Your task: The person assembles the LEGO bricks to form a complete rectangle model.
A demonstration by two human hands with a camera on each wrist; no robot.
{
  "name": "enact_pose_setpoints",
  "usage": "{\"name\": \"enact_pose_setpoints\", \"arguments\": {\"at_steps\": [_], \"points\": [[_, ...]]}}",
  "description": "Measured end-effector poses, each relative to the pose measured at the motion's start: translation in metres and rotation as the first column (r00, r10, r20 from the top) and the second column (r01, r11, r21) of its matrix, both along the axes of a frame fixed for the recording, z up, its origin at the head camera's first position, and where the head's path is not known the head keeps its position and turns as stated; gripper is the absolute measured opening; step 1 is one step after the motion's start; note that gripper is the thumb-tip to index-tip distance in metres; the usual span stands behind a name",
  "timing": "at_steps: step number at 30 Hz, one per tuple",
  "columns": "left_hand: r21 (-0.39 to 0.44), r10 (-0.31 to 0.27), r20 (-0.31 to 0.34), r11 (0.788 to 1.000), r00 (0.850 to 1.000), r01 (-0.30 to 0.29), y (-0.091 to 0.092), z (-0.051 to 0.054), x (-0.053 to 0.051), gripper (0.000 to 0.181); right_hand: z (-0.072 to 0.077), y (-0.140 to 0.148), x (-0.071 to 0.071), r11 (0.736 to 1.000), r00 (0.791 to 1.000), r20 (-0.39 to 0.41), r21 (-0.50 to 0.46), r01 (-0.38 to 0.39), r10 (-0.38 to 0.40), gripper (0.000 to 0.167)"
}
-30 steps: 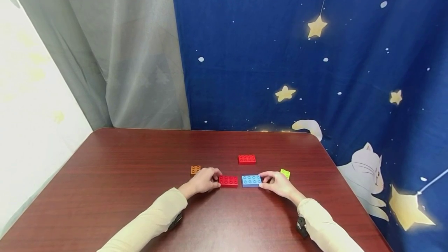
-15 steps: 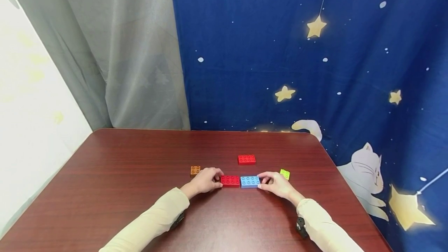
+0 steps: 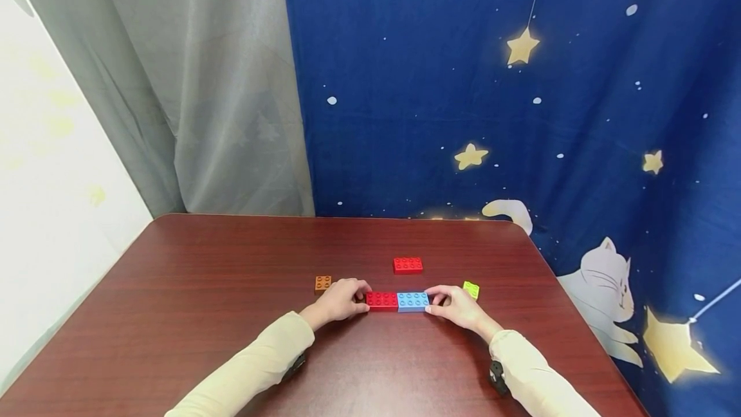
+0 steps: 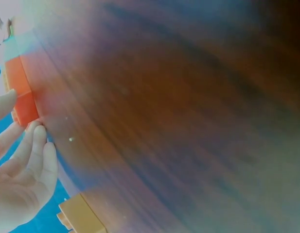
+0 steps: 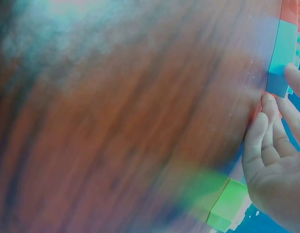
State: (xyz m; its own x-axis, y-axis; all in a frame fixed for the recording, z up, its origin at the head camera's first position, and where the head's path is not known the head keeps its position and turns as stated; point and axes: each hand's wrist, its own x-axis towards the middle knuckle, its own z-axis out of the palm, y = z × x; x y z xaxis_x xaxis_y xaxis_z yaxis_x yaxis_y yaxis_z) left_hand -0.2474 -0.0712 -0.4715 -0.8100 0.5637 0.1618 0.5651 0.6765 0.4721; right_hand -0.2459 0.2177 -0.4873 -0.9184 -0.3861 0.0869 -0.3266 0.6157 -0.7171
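Note:
A red brick (image 3: 382,300) and a blue brick (image 3: 413,302) lie end to end on the table, their short sides touching. The left hand (image 3: 338,300) pinches the red brick's outer end between thumb and fingers. At the blue brick's right end, the right hand (image 3: 459,306) pinches it the same way. In the left wrist view the left hand (image 4: 26,167) has its thumb on the near side of the red brick (image 4: 22,92). The right wrist view shows the right hand (image 5: 278,150) with its thumb at the blue brick (image 5: 282,58).
Behind the pair lies another red brick (image 3: 408,265). An orange-brown brick (image 3: 323,283) is just beyond the left hand, and a lime green brick (image 3: 471,289) beyond the right. The brown table (image 3: 231,262) ends at a grey curtain (image 3: 243,82) and a blue one (image 3: 405,82).
The left hand has slid its red brick rightward, and the right hand has moved the blue brick slightly left. The gap between the two bricks has closed.

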Motion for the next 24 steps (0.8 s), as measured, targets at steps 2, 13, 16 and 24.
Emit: {"name": "enact_pose_setpoints", "arguments": {"at_steps": [2, 13, 16, 24], "points": [[-0.005, 0.004, 0.0, 1.0, 1.0, -0.004, 0.0, 0.0, 0.0, 0.024, 0.0, 0.0, 0.001, 1.0, 1.0, 0.001, -0.001, -0.002, 0.002, 0.033], [-0.005, 0.004, 0.004, 1.0, 1.0, -0.004, 0.001, -0.002, 0.0, 0.024, -0.001, 0.001, 0.001, 0.999, 1.0, 0.0, -0.029, -0.02, 0.02, 0.033], [-0.003, 0.004, 0.01, 1.0, 1.0, -0.004, 0.001, -0.002, 0.0, 0.024, -0.002, 0.002, 0.001, 0.999, 0.999, -0.022, -0.037, -0.031, 0.031, 0.034], [0.006, -0.005, -0.019, 1.0, 1.0, 0.005, 0.001, -0.001, 0.0, 0.025, 0.002, 0.003, -0.01, 0.998, 0.999, -0.032, -0.062, 0.01, -0.011, 0.04]]}}
